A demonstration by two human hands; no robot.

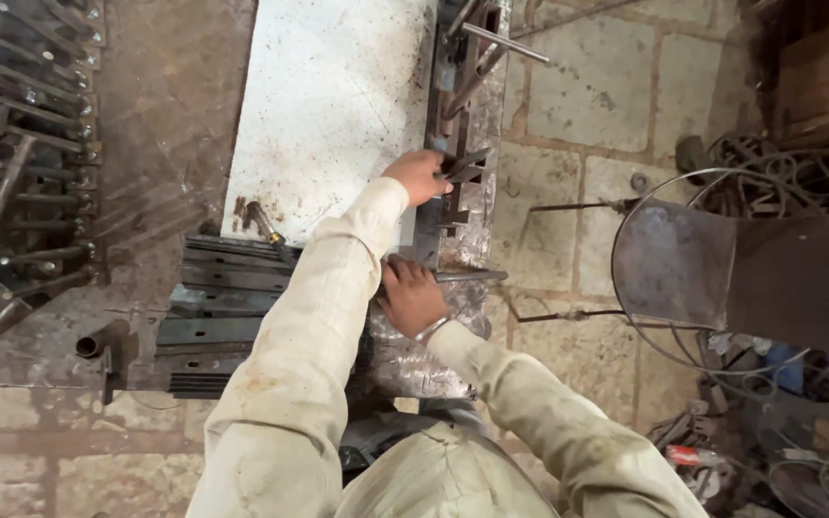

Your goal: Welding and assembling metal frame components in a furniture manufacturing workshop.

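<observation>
**Two hands on steel at the edge of a metal bench**

The left hand (417, 176) reaches forward along a cream sleeve and closes its fingers around a small angled steel piece (465, 165), which sits at the right edge of a pale sheet-metal plate (328, 105). The grip looks snug, with the knuckles curled over the piece and the fingertips hidden beneath it. That piece lies against a long steel frame bar (453, 115) running away from the person along the plate's edge.

The right hand (410, 295) is nearer the body, palm down, fingers spread and pressing flat on the near end of the same bar; a bracelet circles the wrist. Whether it actually grasps anything I cannot tell, since the fingertips are tucked against the metal. A thin steel rod (472, 275) juts out to the right just beside it.

To the left of the arms, a stack of flat steel bars (218, 307) lies on the bench, and a short pipe (98, 341) rests further left. A round wire hoop (683, 269) stands on the stone floor (587, 96) to the right
</observation>
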